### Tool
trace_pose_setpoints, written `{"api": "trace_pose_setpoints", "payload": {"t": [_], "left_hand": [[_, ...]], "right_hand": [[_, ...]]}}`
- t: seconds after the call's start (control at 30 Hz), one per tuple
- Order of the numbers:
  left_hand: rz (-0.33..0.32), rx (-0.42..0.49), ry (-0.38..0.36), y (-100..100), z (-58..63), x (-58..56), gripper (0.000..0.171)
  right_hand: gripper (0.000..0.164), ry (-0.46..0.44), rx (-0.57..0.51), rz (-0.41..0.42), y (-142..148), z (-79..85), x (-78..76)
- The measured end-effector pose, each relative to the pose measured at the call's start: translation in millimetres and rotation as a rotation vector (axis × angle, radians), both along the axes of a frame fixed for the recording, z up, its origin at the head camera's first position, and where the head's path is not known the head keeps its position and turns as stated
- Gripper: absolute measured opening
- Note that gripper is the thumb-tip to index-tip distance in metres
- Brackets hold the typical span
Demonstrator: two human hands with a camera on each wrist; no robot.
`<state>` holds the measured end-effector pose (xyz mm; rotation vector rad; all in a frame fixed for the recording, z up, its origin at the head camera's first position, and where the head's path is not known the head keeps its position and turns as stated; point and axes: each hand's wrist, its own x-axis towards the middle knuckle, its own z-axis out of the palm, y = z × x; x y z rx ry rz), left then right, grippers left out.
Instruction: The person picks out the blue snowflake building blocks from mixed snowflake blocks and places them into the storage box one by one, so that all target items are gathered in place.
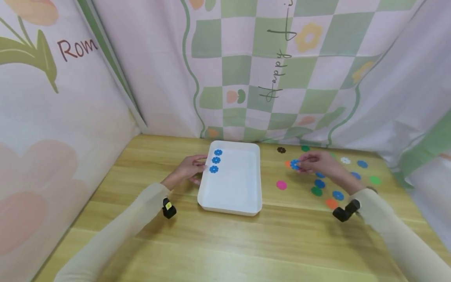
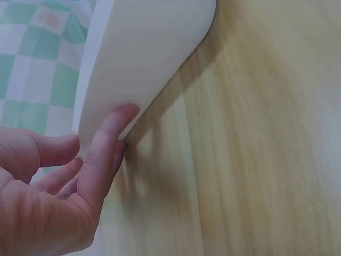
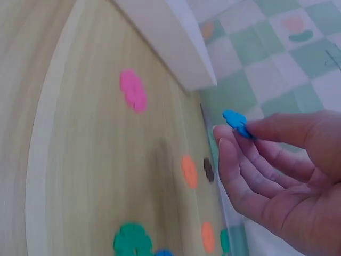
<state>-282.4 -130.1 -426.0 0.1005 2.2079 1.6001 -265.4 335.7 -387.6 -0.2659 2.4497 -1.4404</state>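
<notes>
My right hand (image 1: 322, 164) pinches a blue flower-shaped disc (image 1: 294, 164) between thumb and fingers, above the table to the right of the tray. The right wrist view shows this disc (image 3: 237, 122) at the thumb tip. A white rectangular tray (image 1: 230, 192) lies on the table. Inside it, along the left wall, several blue discs (image 1: 216, 159) sit in a column. My left hand (image 1: 188, 169) is at the tray's left side. In the left wrist view, its fingers (image 2: 101, 149) touch the outer wall, the thumb close by the rim.
Loose flower discs lie right of the tray: a pink one (image 1: 281, 185), a brown one (image 1: 281, 150), a white one (image 1: 345, 160), and several green, orange and blue ones. A patterned curtain (image 1: 239, 70) hangs behind the wooden table (image 1: 225, 246).
</notes>
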Motion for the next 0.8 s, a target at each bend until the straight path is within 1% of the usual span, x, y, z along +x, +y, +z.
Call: {"api": "trace_pose_setpoints", "payload": {"t": [0.13,0.27,0.37,0.5,0.63,0.8], "left_hand": [[-0.001,-0.009,0.007,0,1.1,-0.2,0.055],[0.004,0.004,-0.007,1,2.3,0.4,0.055],[0.011,0.014,-0.017,2,2.9,0.9,0.055],[0.016,0.01,-0.009,2,4.0,0.7,0.055],[0.007,-0.001,0.006,2,3.6,-0.5,0.055],[0.002,-0.018,0.013,1,1.5,-1.4,0.055]], "right_hand": [[0.041,-0.04,-0.049,-0.006,-16,5.1,-2.0],[0.041,-0.069,-0.055,-0.003,-36,7.9,-6.9],[0.04,-0.062,-0.047,0.02,-52,9.9,-10.8],[0.038,-0.059,-0.072,0.049,-75,12.8,-17.0],[0.035,-0.102,-0.109,0.065,-98,14.2,-23.1],[0.033,-0.155,-0.125,0.089,-122,14.5,-28.9]]}}
